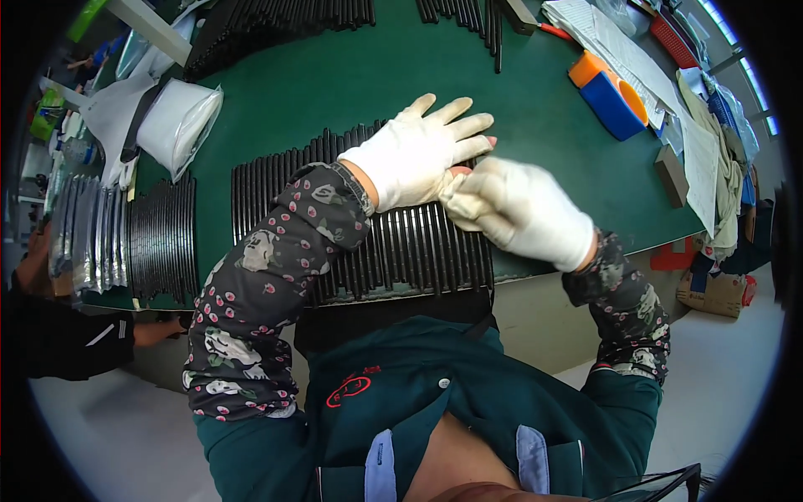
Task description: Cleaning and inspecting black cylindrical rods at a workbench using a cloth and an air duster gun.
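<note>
A row of thin black rods [410,251] lies side by side on the green table in front of me. My left hand [410,155], in a white glove, rests over the row with its fingers spread; a bare fingertip shows at the glove's end. Close against its thumb side, my right hand [527,209] is closed, also in a white glove. Its fingers are curled together near the left thumb, and whatever they pinch is hidden. Both forearms wear dark flowered sleeves.
More black rods [276,21] lie at the far edge. Bagged rods [92,230] and another bundle [163,238] are at the left. A blue and orange tape dispenser [615,105], papers [615,42] and a dark block [671,176] sit at the right. A person's arm [155,333] reaches in at left.
</note>
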The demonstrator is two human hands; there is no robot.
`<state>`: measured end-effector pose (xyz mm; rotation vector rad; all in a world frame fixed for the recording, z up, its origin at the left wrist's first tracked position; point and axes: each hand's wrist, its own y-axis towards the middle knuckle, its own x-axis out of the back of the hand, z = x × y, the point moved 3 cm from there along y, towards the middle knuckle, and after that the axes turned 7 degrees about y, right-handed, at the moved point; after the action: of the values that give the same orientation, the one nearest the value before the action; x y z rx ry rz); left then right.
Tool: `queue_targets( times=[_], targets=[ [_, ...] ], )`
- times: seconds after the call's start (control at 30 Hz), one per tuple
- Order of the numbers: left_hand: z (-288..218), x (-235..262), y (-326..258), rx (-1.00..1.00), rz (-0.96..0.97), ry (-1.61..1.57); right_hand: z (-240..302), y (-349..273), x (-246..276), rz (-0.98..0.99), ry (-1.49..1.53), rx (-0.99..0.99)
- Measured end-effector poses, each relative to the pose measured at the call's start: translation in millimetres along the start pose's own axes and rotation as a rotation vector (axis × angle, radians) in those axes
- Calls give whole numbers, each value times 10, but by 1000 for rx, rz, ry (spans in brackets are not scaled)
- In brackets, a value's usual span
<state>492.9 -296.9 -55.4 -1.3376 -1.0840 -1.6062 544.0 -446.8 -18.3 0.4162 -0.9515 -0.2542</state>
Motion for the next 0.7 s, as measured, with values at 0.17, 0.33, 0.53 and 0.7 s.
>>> queue_targets(
  times=[0.17, 0.33, 0.53, 0.7],
  targets=[
    [-26, 45, -18, -6, -3, 14, 636, -161, -183, 617, 242, 182],
    [-29, 66, 15, -27, 21, 96, 365, 166, -58, -35, 121, 142],
    [-23, 81, 6, 12, 18, 26, 786, -41, -241, 531, 136, 222],
    [-7, 33, 41, -54, 60, 174, 338, 227, -336, 326, -89, 129]
  ],
)
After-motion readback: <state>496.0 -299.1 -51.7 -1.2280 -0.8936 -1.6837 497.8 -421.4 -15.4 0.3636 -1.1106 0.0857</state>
